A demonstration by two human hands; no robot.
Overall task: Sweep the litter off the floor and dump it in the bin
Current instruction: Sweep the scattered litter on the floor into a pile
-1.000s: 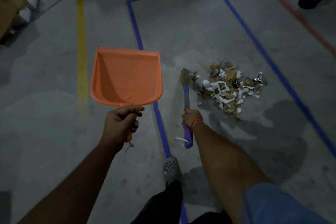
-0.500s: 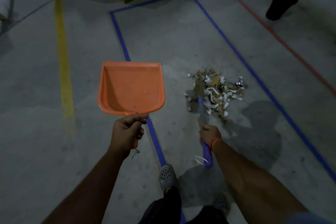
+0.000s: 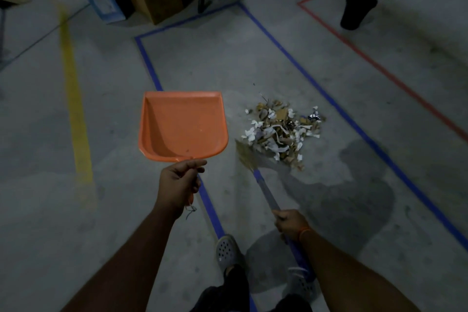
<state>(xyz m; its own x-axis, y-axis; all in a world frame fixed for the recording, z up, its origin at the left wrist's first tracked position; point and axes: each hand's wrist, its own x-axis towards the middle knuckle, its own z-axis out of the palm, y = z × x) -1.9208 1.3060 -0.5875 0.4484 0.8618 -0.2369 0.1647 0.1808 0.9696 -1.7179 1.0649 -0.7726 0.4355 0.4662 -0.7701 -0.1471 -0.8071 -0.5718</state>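
The litter (image 3: 282, 132), a loose heap of torn white paper, brown card scraps and a bit of crinkled foil, is gathered on the grey concrete floor (image 3: 253, 58) inside the rectangle of blue tape (image 3: 298, 63), nearer its right line than its left. None of it is seen in the orange plastic dustpan (image 3: 182, 125), which is held clear of the floor just left of the heap, its handle gripped in the curled fingers of the left hand (image 3: 178, 181). The straw-headed brush with a blue handle (image 3: 263, 185) is clasped by the right hand (image 3: 291, 224), its bristles at the near-left edge of the heap. The gathering is judged largely done; the loading of the pan and the carrying to the black tapered bin (image 3: 358, 10), well apart by the far right wall beyond the red tape (image 3: 379, 68), are left. Compared with half a second earlier, the brush head has been drawn from inside the heap back to its near edge, and the bin is seen more fully.
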